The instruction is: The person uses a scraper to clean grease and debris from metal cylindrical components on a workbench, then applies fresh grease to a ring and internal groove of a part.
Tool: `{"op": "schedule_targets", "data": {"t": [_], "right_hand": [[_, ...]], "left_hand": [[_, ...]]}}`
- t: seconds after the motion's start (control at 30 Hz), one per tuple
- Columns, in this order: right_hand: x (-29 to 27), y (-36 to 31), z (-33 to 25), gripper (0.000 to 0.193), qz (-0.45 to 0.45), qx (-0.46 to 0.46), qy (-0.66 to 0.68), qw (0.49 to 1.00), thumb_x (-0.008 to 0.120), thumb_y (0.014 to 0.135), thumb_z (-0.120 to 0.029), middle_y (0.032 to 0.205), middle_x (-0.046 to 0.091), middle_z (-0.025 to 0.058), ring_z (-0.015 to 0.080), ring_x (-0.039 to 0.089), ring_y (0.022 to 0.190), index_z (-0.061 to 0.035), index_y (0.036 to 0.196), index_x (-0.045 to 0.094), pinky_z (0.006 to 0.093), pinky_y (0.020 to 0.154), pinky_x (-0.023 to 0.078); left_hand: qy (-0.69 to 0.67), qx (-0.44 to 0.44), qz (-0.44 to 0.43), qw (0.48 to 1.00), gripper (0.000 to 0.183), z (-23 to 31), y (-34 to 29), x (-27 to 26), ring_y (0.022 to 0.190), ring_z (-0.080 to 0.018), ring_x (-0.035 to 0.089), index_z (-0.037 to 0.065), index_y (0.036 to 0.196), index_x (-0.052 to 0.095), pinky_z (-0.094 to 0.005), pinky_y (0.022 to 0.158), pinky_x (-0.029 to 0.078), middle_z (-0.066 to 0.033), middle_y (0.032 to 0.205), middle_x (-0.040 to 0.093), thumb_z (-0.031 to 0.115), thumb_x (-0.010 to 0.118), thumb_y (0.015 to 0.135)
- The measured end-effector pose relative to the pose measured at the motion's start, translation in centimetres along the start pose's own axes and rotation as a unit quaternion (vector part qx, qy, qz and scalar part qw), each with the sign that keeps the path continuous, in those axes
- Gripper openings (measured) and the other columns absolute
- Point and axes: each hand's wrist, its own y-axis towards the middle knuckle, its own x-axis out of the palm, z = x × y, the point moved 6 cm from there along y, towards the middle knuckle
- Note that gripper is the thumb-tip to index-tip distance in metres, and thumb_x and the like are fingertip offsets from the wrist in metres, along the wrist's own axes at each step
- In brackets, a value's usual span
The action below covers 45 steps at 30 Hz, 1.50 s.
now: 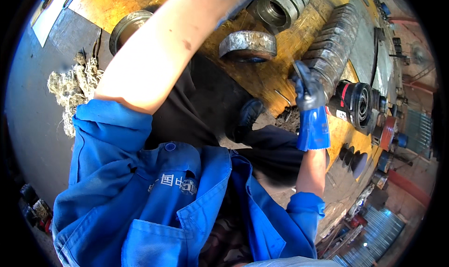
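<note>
My left arm reaches up across the view. Only the cuff of its blue glove (239,6) shows at the top edge, beside a row of grey metal rings (276,9); the fingers are cut off. My right hand (308,88), in a blue glove with dark, worn fingers, is closed near a long stack of rusty rings (333,47). Something thin seems to stick out from its fingertips, too blurred to name. Between the two hands a single worn metal ring (249,43) sits apart on the yellow, oil-stained surface (276,75).
Left of my forearm lie a round metal part (125,29) and a tangle of pale waste yarn (70,87) on a grey sheet. A black roll with a red band (356,103) stands right of my right hand, close to dark discs (354,161). My boot (251,112) is below the single ring.
</note>
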Motion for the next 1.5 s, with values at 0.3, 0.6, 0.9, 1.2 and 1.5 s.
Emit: {"op": "schedule_targets", "data": {"t": [0.3,0.6,0.9,1.2,1.5], "right_hand": [[1.9,0.7,-1.0,0.069,-0.231,-0.060,-0.434,0.869,0.070,0.078,-0.038,0.101,0.068,0.0136,0.0338,0.067,0.090,-0.0250,0.140,0.043,0.0444,0.075,0.052],[3.4,3.8,-0.5,0.030,-0.284,-0.055,-0.428,0.856,0.045,0.094,-0.015,0.093,0.067,0.0131,0.0324,0.068,0.081,-0.0132,0.122,0.057,0.0464,0.066,0.054],[2.5,5.4,-5.1,0.040,-0.365,-0.114,-0.450,0.807,0.043,0.092,-0.008,0.096,0.066,0.0149,0.0335,0.067,0.090,-0.0153,0.130,0.053,0.0458,0.073,0.054],[2.2,6.1,-5.1,0.034,-0.351,-0.083,-0.410,0.837,0.041,0.094,-0.011,0.100,0.067,0.0176,0.0340,0.067,0.092,-0.0131,0.124,0.056,0.0452,0.077,0.053],[3.4,6.0,-4.8,0.042,-0.403,-0.008,-0.426,0.810,0.038,0.096,-0.012,0.115,0.065,0.0176,0.0333,0.064,0.106,-0.0202,0.137,0.047,0.0476,0.087,0.051]], "left_hand": [[0.036,-0.019,-0.034,0.999,0.038,-2.0,1.0,-0.5,0.097,-0.0287,0.063,0.010,0.115,0.061,-0.0389,0.085,0.051,-0.0149,0.108,0.063,0.023,0.069,0.080],[0.050,-0.030,-0.036,0.998,0.047,-2.9,1.4,-1.3,0.104,-0.0298,0.061,0.011,0.121,0.057,-0.0397,0.089,0.050,-0.0156,0.116,0.059,0.024,0.070,0.079],[0.072,-0.042,-0.035,0.996,0.055,-3.9,1.7,-2.4,0.110,-0.0310,0.058,0.012,0.128,0.053,-0.0405,0.092,0.049,-0.0164,0.124,0.056,0.025,0.072,0.077],[0.097,-0.059,-0.042,0.993,0.064,-5.4,1.8,-2.4,0.117,-0.0322,0.055,0.012,0.134,0.049,-0.0414,0.096,0.048,-0.0171,0.132,0.052,0.026,0.073,0.076],[0.302,-0.260,-0.192,0.897,0.077,-11.1,-5.6,1.0,0.130,-0.0347,0.048,0.017,0.146,0.037,-0.0430,0.103,0.045,-0.0158,0.146,0.044,0.025,0.074,0.079]]}}
